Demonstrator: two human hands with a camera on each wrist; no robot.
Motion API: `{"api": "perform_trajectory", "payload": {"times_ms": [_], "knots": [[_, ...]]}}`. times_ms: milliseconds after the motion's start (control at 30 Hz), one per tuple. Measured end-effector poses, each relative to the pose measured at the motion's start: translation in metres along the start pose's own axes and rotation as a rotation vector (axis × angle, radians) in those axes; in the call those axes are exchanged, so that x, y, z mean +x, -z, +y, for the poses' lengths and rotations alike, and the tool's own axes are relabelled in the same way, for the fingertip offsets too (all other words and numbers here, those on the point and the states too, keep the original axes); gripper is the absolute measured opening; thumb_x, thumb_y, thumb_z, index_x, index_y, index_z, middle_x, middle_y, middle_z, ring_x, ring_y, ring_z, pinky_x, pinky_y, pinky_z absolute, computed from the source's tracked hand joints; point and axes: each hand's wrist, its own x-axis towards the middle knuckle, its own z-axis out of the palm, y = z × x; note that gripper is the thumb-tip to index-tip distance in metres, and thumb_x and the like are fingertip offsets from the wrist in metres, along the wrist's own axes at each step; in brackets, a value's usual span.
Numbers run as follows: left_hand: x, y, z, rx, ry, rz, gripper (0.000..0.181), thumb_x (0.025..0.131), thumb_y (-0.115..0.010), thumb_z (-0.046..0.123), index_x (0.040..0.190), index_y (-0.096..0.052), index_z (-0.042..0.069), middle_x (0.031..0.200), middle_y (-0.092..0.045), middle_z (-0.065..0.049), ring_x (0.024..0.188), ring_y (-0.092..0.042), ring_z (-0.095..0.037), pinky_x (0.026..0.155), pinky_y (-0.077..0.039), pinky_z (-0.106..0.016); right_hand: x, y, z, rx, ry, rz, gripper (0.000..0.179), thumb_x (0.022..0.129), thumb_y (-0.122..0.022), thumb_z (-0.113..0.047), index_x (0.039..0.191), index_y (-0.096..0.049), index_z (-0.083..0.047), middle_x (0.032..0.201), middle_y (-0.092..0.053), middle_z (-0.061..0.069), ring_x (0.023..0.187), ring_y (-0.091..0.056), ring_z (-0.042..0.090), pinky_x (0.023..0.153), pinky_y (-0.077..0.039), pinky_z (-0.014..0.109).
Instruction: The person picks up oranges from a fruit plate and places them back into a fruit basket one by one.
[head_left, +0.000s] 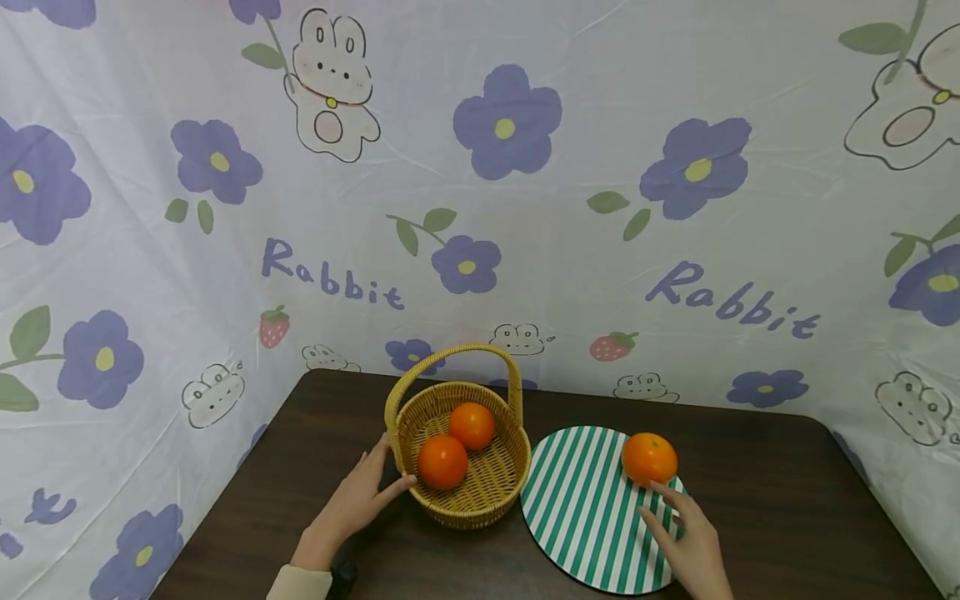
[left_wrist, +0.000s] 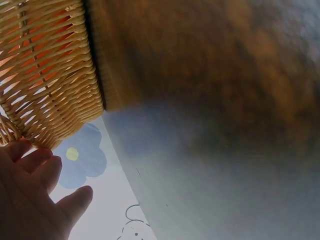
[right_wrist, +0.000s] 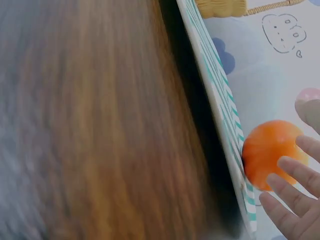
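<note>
Right hand, nearest: fingers spread, not grasping. Fingertips at the near side of the lone orange; contact not certain. Thumb stands off to the left, so the gap suits a round thing, I'd judge.

Left hand: relaxed, laid along the left side of the wicker basket, thumb toward the near side, fingers further back. Touching, not clenched. Reads as a light brace, probably so the basket won't slide or tip. Pale sleeve on that arm.

Striped round board: flat on the tabletop, just right of the basket. No raised rim that I can see, so likely little besides friction stops a roll. Lone orange sits on its far right part, close to the edge.

Basket holds two more oranges, one near left, one far right. Its wall fences them in. Handle stands up and arches left to right, leaving the mouth reachable from the near side.

Behind everything: printed cloth, probably just a backdrop.
</note>
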Motion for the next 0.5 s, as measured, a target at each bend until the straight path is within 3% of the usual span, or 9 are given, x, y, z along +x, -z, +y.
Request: {"api": "perform_trajectory", "payload": {"times_ms": [300, 500], "knots": [[-0.001, 0.003, 0.003, -0.005, -0.002, -0.010, 0.085, 0.086, -0.052, 0.058, 0.151, -0.012, 0.019, 0.155, -0.012, -0.006, 0.140, -0.021, -0.024, 0.114, -0.013, -0.051, 0.003, 0.008, 0.007, 0.003, -0.063, 0.021, 0.044, 0.092, -0.059, -0.027, 0.127, -0.052, -0.002, 0.121, -0.053, 0.025, 0.106, -0.054, 0.044, 0.081, -0.051, 0.054], [-0.001, 0.004, 0.004, 0.004, -0.004, -0.016, 0.087, 0.085, -0.048, 0.064, 0.151, -0.012, 0.019, 0.155, -0.012, -0.006, 0.140, -0.021, -0.024, 0.114, -0.014, -0.051, 0.011, 0.012, 0.013, -0.004, -0.048, 0.016, 0.049, 0.092, -0.059, -0.026, 0.132, -0.046, 0.000, 0.122, -0.050, 0.027, 0.106, -0.054, 0.045, 0.079, -0.052, 0.052]]}}
